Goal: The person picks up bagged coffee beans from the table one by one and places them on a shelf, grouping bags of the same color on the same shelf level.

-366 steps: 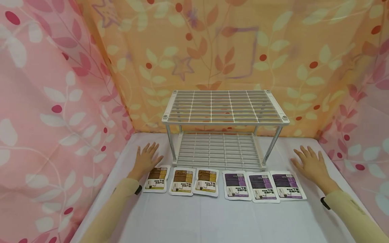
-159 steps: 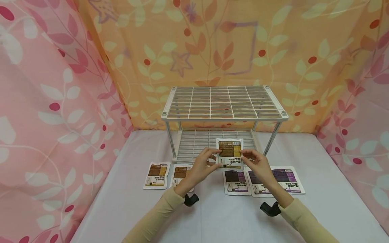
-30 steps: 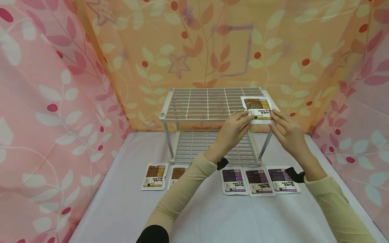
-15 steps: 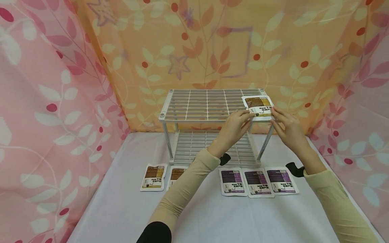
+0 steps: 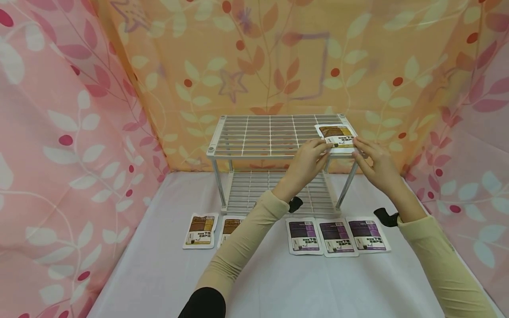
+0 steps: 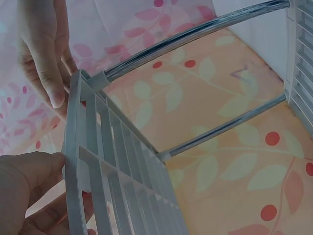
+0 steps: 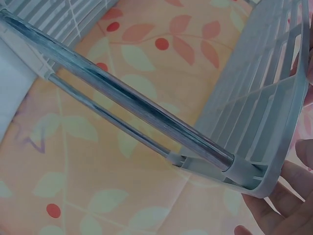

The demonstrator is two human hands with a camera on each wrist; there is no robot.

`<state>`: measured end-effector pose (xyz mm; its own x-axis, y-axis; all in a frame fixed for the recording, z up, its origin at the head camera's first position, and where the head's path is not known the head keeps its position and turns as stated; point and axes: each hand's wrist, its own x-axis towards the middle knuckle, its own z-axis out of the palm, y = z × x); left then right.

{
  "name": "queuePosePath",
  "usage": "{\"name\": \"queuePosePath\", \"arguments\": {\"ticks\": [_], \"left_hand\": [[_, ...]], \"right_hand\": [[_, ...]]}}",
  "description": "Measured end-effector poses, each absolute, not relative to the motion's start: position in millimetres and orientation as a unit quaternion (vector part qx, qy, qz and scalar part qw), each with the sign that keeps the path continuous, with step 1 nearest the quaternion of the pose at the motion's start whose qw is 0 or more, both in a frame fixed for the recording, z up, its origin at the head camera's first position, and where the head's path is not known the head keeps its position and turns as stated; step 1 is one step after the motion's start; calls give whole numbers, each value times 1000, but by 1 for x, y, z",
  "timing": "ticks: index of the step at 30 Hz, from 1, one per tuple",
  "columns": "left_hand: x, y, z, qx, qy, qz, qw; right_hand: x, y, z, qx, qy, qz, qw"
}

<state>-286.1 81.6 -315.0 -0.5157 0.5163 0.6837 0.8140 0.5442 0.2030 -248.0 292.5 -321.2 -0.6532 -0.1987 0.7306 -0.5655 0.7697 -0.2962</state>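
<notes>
A white pouch with a brown and yellow label lies at the right end of the top shelf of a white two-tier rack. My left hand pinches its lower left edge, and my right hand pinches its right edge. From below, the left wrist view has the left fingers at the shelf's front rim, with the other hand near the corner. In the right wrist view, right-hand fingers are by the shelf corner; the pouch is mostly hidden there.
On the white table before the rack lie a brown-labelled pouch, another brown pouch partly behind the left sleeve, and purple-labelled pouches at right. Metal posts carry the top shelf; patterned cloth surrounds the table.
Both hands, earlier flat on the table, have lifted the third brown pouch from its row and carried it to the top shelf's right end. Over the last second it has come down onto the shelf.
</notes>
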Motion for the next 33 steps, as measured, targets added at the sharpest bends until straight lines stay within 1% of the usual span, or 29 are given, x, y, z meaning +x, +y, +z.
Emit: {"name": "queuePosePath", "arguments": {"ticks": [5,8,14,20,25,33], "left_hand": [[-286,79,-315,-391,-839,-260,275],[-285,76,-316,-387,-839,-259,279],[-280,72,-318,-396,-829,-253,304],[-276,68,-321,-395,-829,-236,318],[-272,62,-326,-401,-820,-238,333],[-268,54,-338,-422,-791,-222,382]], "right_hand": [[-249,290,-322,214,-869,262,361],[-248,288,-323,212,-865,271,366],[-245,281,-328,216,-849,284,390],[-242,271,-334,230,-827,298,417],[-239,262,-339,243,-814,310,428],[-236,251,-349,276,-792,326,437]]}}
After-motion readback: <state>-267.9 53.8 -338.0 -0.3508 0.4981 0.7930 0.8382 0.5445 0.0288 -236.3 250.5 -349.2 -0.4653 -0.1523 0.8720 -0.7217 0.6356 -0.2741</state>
